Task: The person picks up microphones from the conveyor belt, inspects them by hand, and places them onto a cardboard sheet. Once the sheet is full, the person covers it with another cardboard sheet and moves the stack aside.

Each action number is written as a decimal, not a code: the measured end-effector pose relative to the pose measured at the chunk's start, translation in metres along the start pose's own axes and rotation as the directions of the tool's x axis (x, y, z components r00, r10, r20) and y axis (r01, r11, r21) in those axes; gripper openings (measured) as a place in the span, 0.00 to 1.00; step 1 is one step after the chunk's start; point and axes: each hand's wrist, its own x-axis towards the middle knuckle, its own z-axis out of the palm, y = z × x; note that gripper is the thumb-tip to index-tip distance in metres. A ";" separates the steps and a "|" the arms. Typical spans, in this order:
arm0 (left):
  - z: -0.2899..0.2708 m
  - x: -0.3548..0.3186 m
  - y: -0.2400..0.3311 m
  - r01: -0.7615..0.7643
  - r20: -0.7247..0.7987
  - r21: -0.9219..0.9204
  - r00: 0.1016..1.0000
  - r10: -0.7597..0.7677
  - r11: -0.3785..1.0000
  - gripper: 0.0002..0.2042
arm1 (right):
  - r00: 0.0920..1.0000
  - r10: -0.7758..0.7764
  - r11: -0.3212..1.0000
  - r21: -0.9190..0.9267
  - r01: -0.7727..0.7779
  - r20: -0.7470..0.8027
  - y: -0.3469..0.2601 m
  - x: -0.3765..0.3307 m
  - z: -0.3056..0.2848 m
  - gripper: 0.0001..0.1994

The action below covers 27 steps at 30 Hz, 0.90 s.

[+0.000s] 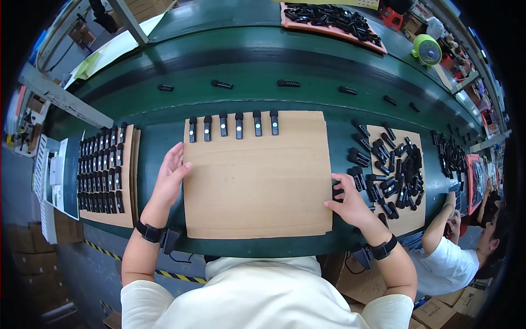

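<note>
A flat cardboard sheet [255, 186] lies on the green bench in front of me. Along its far edge stands a row of several small black microphones [239, 125] with dark rounded tips and a pale dot on each body. My left hand [174, 171] is at the sheet's left edge, fingers apart, thumb tip over the cardboard, holding nothing. At the right edge, my right hand [348, 198] has its fingers curled around a small black microphone [338, 193], mostly hidden by the hand. Just right of that hand, loose microphones [395, 170] lie heaped on another cardboard sheet [411, 219].
On the left, a cardboard stack [132, 181] carries neat rows of microphones [101, 170]. Single microphones [289, 83] lie spaced along the green belt [246, 60] beyond. An orange tray [378, 49] of black pieces stands far back. A co-worker [449, 257] sits at right.
</note>
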 end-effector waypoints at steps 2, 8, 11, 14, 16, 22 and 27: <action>-0.002 -0.001 -0.002 -0.010 0.005 0.020 1.000 0.010 1.000 0.33 | 1.000 -0.009 1.000 0.015 0.009 -0.007 0.000 -0.003 0.001 0.35; -0.001 -0.002 0.003 -0.006 0.027 0.004 1.000 0.006 1.000 0.33 | 1.000 0.005 0.999 0.034 -0.004 -0.013 0.002 -0.010 0.004 0.35; 0.000 -0.001 0.005 0.002 0.029 0.012 1.000 -0.003 1.000 0.32 | 1.000 0.011 1.000 0.026 -0.011 -0.007 0.004 -0.011 0.005 0.35; -0.001 0.002 0.007 0.012 0.043 0.031 0.999 -0.013 0.999 0.32 | 0.999 -0.031 0.999 -0.041 0.031 -0.010 0.001 -0.010 0.002 0.34; -0.007 0.011 0.011 -0.013 0.027 0.082 1.000 0.011 0.997 0.32 | 0.997 -0.083 0.994 -0.067 0.082 -0.011 -0.008 -0.009 -0.013 0.34; -0.054 0.103 0.032 -0.206 -0.062 0.440 0.964 0.259 0.874 0.31 | 0.972 -0.176 0.963 -0.230 0.138 -0.155 -0.013 0.021 -0.096 0.30; -0.124 0.204 0.036 -0.079 -0.096 0.878 0.937 0.336 0.472 0.31 | 0.902 -0.295 0.866 -0.487 0.114 -0.314 0.036 0.102 -0.184 0.25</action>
